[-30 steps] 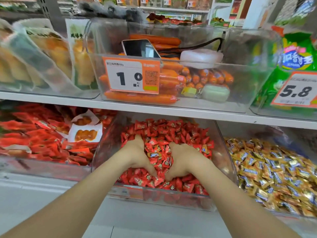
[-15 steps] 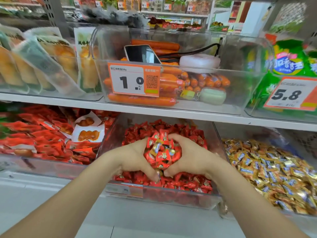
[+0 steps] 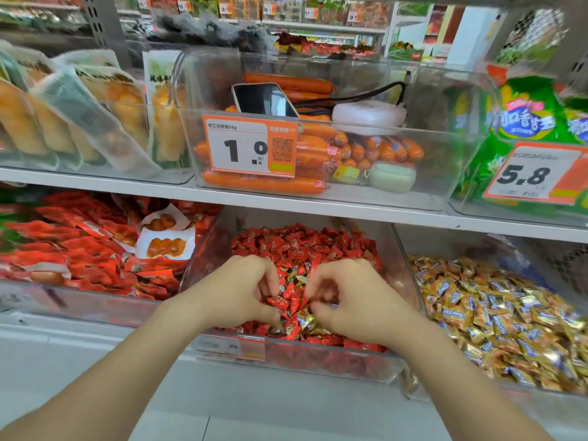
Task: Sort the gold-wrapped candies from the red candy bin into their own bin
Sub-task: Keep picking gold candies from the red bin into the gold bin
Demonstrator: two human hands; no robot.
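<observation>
Gold-wrapped candies (image 3: 306, 319) lie mixed into the red candies (image 3: 302, 243) in the narrow gap between the two hands, low in the front half of the red candy bin (image 3: 208, 249); a few more gold pieces show just above the fingertips. The left hand (image 3: 235, 294) is sunk in the heap with its fingers and thumb curled inward, closing round a small clump of red candies that sits against its fingertips. The right hand (image 3: 353, 300) faces it from the other side, fingers likewise curled toward the thumb, but it is blurred, and whether it has hold of a piece I cannot tell. Both forearms reach in over the bin's front wall, where a price label (image 3: 232, 345) is stuck just below the left wrist. Right of the right hand, past a clear wall, stands the gold candy bin (image 3: 445, 243), filled with gold wrappers (image 3: 493, 313). Left of the left hand a bin holds flat red packets (image 3: 79, 249). Above both hands runs a white shelf (image 3: 318, 206), and on it stands a clear bin of orange sausages (image 3: 264, 183) with a tag reading 1.0 (image 3: 251, 144), a phone (image 3: 264, 98) and a white case (image 3: 369, 113).
</observation>
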